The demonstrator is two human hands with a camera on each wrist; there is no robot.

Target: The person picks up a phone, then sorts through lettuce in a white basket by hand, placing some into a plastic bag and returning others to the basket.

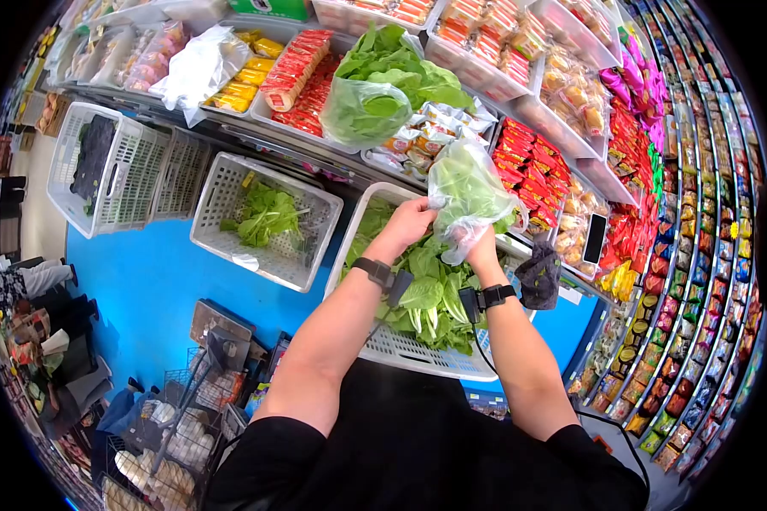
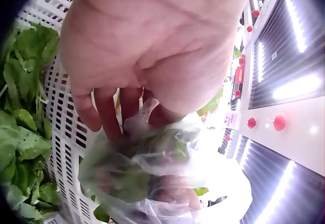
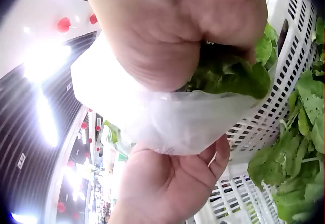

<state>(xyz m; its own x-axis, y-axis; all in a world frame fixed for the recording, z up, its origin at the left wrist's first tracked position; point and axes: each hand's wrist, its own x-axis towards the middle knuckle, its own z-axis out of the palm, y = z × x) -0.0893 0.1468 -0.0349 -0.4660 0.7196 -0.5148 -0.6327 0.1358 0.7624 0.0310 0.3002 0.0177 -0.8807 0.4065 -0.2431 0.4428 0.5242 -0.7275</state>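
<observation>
A clear plastic bag (image 1: pixel 469 183) stuffed with leafy greens is held up over the crate. My left hand (image 1: pixel 409 223) pinches the bag's edge between thumb and curled fingers. At the bag's mouth, my right hand (image 1: pixel 483 249) grips the greens (image 3: pixel 231 77), its fingers hidden by leaves and plastic. In the right wrist view, the left hand (image 3: pixel 170 181) shows against the outside of the bag. Loose greens (image 1: pixel 422 294) with pale stalks fill the white perforated crate (image 1: pixel 413 353) below both hands.
Another bagged bunch of greens (image 1: pixel 366 111) lies on the display of packaged snacks. To the left stand a white crate (image 1: pixel 302 268) with a few greens and another white crate (image 1: pixel 136 166). A dark cloth (image 1: pixel 541 277) and a phone (image 1: pixel 596 238) are at the right.
</observation>
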